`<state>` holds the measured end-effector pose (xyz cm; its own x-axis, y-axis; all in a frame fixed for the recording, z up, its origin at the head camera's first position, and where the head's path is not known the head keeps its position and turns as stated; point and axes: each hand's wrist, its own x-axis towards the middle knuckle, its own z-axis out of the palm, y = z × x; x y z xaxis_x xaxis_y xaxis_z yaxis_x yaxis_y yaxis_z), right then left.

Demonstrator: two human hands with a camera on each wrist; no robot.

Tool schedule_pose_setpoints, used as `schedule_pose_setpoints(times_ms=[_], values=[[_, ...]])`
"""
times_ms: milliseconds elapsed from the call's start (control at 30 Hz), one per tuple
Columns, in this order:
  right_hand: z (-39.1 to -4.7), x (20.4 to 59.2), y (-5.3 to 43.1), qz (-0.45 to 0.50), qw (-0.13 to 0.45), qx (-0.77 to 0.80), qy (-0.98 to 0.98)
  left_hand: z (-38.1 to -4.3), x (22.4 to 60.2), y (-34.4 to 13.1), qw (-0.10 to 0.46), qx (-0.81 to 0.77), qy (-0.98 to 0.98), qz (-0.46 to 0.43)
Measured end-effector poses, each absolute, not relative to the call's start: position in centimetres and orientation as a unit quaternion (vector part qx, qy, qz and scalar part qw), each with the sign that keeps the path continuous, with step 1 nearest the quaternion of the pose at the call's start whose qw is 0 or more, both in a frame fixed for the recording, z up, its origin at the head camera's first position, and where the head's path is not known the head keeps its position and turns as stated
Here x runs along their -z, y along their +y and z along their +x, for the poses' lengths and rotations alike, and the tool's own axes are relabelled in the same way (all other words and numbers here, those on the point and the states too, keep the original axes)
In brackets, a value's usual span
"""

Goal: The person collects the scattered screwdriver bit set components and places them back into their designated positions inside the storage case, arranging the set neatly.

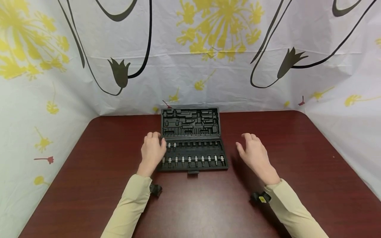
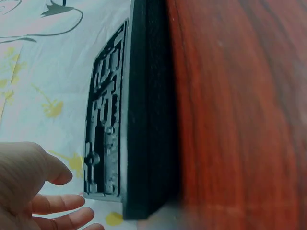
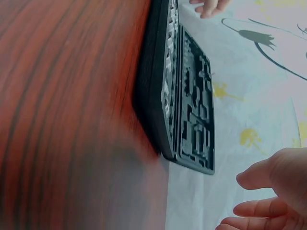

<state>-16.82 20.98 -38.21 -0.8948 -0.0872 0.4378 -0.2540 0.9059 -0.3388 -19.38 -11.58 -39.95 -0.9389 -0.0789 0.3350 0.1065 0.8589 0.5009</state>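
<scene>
A black plastic socket case [image 1: 194, 151] lies open on the table, its lid [image 1: 190, 123] tipped back and full of moulded recesses. Bit sockets [image 1: 196, 161] fill the front row; two more bit sockets [image 1: 172, 146] sit at the left end of the back row. My left hand [image 1: 151, 149] is by the case's left side with loosely bent fingers, holding nothing; whether it touches the rim I cannot tell. Off the case's right side, my right hand [image 1: 255, 155] hovers with thumb and fingers apart. The right wrist view shows that hand [image 3: 276, 189] holding nothing too.
The dark red wooden table [image 1: 300, 158] has rounded far corners. Behind it and at both sides hangs a white sheet [image 1: 166, 76] with yellow and grey flower prints. A small black camera is strapped at each wrist. The case's latch [image 1: 193, 172] faces me.
</scene>
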Motion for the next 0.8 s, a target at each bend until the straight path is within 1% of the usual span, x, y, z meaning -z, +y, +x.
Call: schedule_pose_setpoints(times_ms=[200, 367, 533, 600, 800], values=[[-16.2, 38.1, 22.4, 0.086, 0.196, -0.205, -0.955, -19.6, 40.5, -12.4, 0.136, 0.304, -0.943, 0.017], [-15.9, 38.0, 23.5, 0.079, 0.182, -0.208, -0.958, -19.9, 40.9, -13.0, 0.116, 0.347, -0.931, 0.018], [-15.3, 38.0, 24.8, 0.072, 0.174, -0.207, -0.960, -20.2, 41.1, -13.3, 0.079, 0.378, -0.922, 0.022], [-15.0, 38.0, 25.3, 0.069, 0.164, -0.204, -0.963, -20.3, 41.1, -13.4, 0.063, 0.386, -0.920, 0.031], [-14.3, 38.5, 26.8, 0.045, 0.111, -0.193, -0.974, -20.5, 41.3, -13.6, 0.025, 0.409, -0.910, 0.061]])
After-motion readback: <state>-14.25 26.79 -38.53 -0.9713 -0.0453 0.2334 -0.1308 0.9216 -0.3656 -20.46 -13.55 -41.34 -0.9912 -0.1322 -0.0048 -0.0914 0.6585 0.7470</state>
